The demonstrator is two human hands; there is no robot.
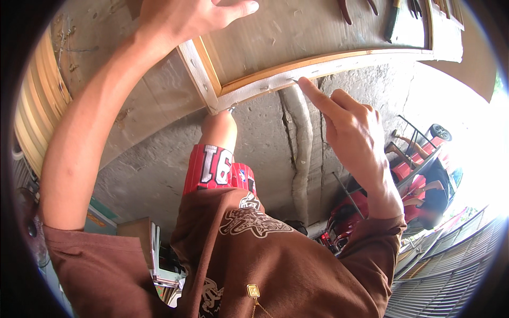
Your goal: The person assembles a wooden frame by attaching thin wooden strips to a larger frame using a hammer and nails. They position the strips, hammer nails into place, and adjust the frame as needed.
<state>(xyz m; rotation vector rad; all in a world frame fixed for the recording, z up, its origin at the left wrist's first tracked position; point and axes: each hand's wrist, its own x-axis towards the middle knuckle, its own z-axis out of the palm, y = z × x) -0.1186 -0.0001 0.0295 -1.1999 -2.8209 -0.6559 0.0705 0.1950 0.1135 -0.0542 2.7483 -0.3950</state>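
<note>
The wooden frame (275, 74) with its stretched panel lies before me, stiff, probably light, best gripped by its rails; my left hand (185, 16) rests open on it, my right hand (344, 119) fingers its edge.

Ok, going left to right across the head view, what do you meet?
Corrugated sheet → left hand flat on the wooden frame → red shorts → concrete pipe → right hand with its fingertip on the frame's lower edge → red vehicle.
</note>
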